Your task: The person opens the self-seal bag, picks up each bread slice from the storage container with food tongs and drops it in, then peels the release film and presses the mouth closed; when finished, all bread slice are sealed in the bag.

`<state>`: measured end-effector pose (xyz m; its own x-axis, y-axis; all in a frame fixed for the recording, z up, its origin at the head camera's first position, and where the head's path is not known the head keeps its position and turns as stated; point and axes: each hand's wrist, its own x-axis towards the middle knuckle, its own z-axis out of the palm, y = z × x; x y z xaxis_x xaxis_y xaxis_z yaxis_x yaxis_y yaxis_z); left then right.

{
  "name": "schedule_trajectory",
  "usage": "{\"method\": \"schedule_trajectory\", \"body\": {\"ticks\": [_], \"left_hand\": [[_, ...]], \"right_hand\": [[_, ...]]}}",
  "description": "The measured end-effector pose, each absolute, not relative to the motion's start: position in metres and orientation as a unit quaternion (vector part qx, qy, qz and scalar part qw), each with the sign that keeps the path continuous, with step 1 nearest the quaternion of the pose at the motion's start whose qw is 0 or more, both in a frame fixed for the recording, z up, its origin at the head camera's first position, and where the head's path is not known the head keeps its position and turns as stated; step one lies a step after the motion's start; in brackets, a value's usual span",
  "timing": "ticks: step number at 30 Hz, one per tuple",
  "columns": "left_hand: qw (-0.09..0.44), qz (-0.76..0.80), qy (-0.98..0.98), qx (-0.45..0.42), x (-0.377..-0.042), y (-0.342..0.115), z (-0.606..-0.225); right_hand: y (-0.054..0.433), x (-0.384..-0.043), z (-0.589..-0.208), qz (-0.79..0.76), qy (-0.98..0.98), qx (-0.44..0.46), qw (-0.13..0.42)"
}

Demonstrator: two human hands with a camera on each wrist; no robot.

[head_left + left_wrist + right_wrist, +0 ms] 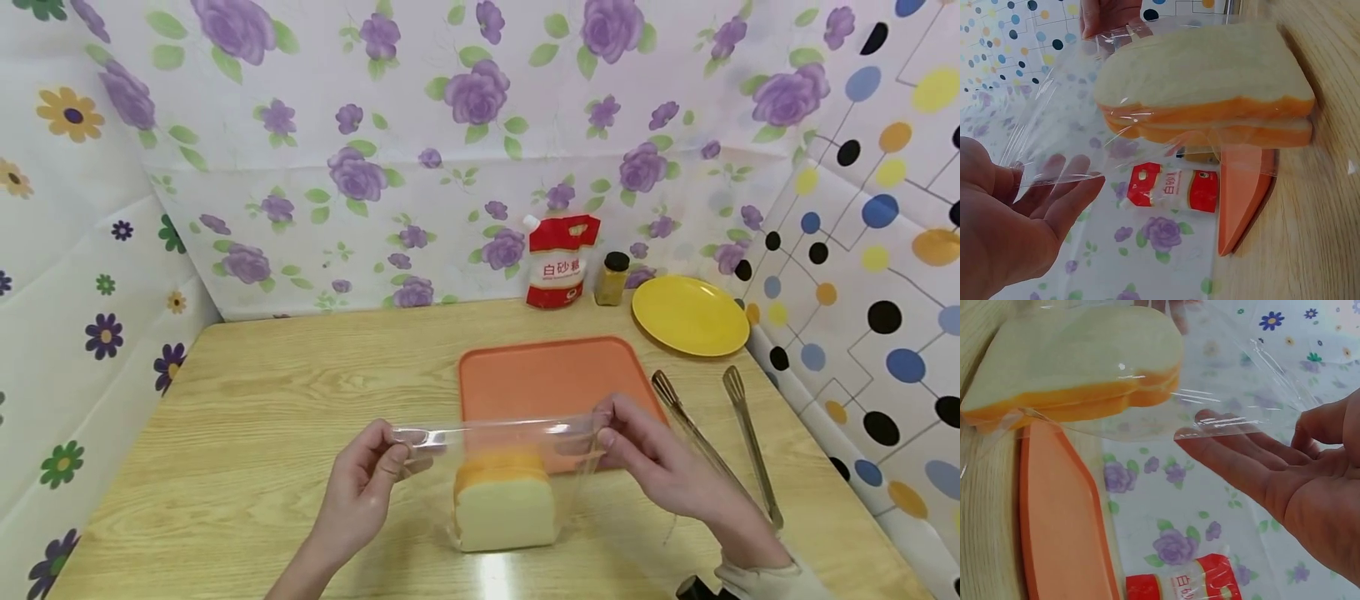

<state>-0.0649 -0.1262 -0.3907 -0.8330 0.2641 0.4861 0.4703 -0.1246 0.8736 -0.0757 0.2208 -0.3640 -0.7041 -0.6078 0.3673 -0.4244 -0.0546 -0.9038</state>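
A clear plastic bag (495, 435) is stretched between both hands, its upper edge pulled nearly straight. Inside it, slices of bread (506, 512) with an orange-brown crust stand at the bottom, close over the wooden table. My left hand (363, 479) pinches the bag's left upper corner between thumb and fingers. The right upper corner is pinched by my right hand (652, 454). In the left wrist view the bread (1210, 69) shows as two slices stacked together. The right wrist view shows thumb and fingers of the right hand (1297, 456) at the film's edge.
Behind the bag lies an orange tray (555, 375). Two metal utensils, a whisk-like one (693, 429) and slotted tongs (750, 442), lie right of it. At the back stand a red-and-white sugar pouch (555, 262), a small black-capped jar (612, 279) and a yellow plate (690, 315).
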Motion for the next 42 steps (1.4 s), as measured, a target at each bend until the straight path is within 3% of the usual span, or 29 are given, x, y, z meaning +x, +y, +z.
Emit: {"method": "schedule_trajectory", "body": {"ticks": [5, 18, 42], "left_hand": [[0.049, -0.711, -0.637, -0.294, -0.064, -0.130, -0.389], [0.078, -0.714, -0.640, -0.274, -0.060, -0.145, -0.381], [0.198, -0.703, -0.648, -0.218, -0.066, -0.206, -0.365]], "right_hand": [[0.213, -0.076, -0.364, -0.642, 0.651, -0.390, 0.107], [0.196, -0.082, -0.358, -0.676, 0.612, -0.386, 0.139], [0.115, -0.114, -0.336, -0.632, 0.683, -0.343, 0.132]]}}
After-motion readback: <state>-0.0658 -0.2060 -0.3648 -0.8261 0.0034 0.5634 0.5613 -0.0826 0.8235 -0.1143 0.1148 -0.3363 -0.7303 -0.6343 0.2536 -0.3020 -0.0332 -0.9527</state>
